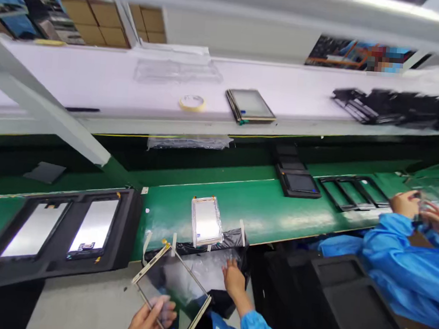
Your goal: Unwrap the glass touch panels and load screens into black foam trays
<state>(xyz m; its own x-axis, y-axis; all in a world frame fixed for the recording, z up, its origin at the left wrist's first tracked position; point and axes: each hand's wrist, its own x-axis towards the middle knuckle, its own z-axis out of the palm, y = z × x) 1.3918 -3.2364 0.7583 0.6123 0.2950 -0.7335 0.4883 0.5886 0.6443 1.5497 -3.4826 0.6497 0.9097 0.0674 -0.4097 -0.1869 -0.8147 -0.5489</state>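
Note:
My left hand (152,317) grips a see-through touch panel (174,285) with pale border strips by its lower left edge, fingers showing through it. An orange tab sticks out at the panel's top corner. My right hand (234,280) is over a black plastic bag (233,238) taped to the bench edge; its fingers are apart and hold nothing I can see. Crumpled clear film (212,267) lies in the bag's mouth, close to those fingers. Just behind the bag, a white-faced panel (207,221) in clear wrapping lies on the green bench (167,203).
A black foam tray (127,228) with two display panels stands left. Black frames (355,192) and a black tray (301,184) lie right. The shelf above bears stacked panels (251,105) and tape (192,102). Right, a co-worker's blue sleeves (396,262) are beside black foam trays (360,304).

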